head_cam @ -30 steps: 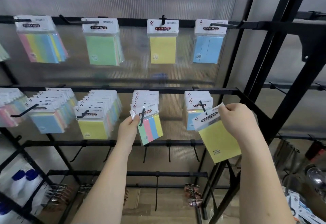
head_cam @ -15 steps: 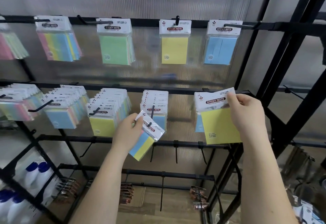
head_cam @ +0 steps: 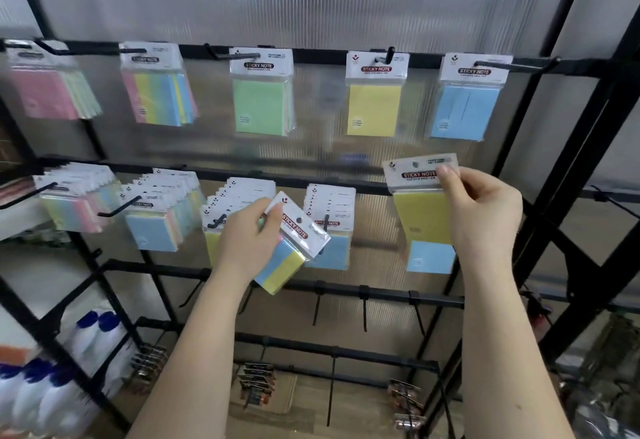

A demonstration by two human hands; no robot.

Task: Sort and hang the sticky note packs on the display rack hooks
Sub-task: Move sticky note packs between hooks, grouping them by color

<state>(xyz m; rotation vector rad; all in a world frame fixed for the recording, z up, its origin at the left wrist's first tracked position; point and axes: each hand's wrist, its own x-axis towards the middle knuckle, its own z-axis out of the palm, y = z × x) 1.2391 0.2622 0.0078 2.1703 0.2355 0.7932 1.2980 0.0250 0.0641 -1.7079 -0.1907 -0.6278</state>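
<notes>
I see both hands busy in front of the rack [head_cam: 568, 68], and I judge we are in the sorting step, with two packs off the hooks and waiting for their proper places. My right hand [head_cam: 483, 212] pinches the yellow pack [head_cam: 420, 196] by its white header card, thumb on the front, and holds it upright at the right end of the middle row, in front of a blue pack [head_cam: 430, 257] that hangs just behind it. My left hand [head_cam: 247, 239] grips the striped pack [head_cam: 291, 248], blue and yellow bands showing, with fingers curled round its left edge; this pack is tilted, its header pointing up and to the left, near the middle of the same row. The yellow pack matches the single yellow one [head_cam: 374, 92] on the top row, so I think it belongs on that top hook [head_cam: 388, 54], up and to the left of where it is now. The next move asks me to raise the right hand, keep the header flat, and line the small hole in the card with the hook tip before I push it on. The hole is small and the hook end is bent up, so the pack can easily catch or slip.
</notes>
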